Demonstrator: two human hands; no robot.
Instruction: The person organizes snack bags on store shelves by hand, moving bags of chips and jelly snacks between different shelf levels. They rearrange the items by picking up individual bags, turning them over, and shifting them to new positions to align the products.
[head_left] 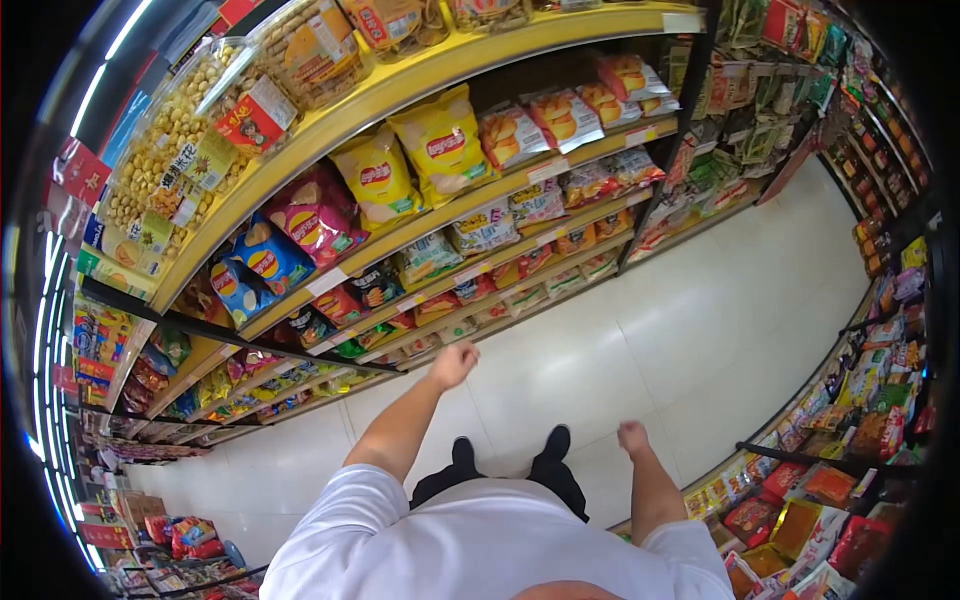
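Note:
My left hand point(457, 364) hangs in front of the snack shelf, its fingers curled in and nothing visible in them. Bags of crisps stand on the shelf beyond it: a yellow bag point(441, 143), a second yellow bag point(374, 178), a magenta bag point(314, 217) and a blue bag point(268, 255). Over the floor on the other side, my right hand point(632, 436) is small and slightly blurred, with fingers curled and no object showing. Neither hand touches a shelf or a packet.
Plastic tubs of popcorn point(187, 150) and biscuits line the yellow top shelf point(420, 85). White-tiled floor point(690, 310) runs along the aisle under my shoes point(557, 442). Packaged snacks point(800, 525) fill the shelves at the right. Hanging packets point(750, 90) are at the far end.

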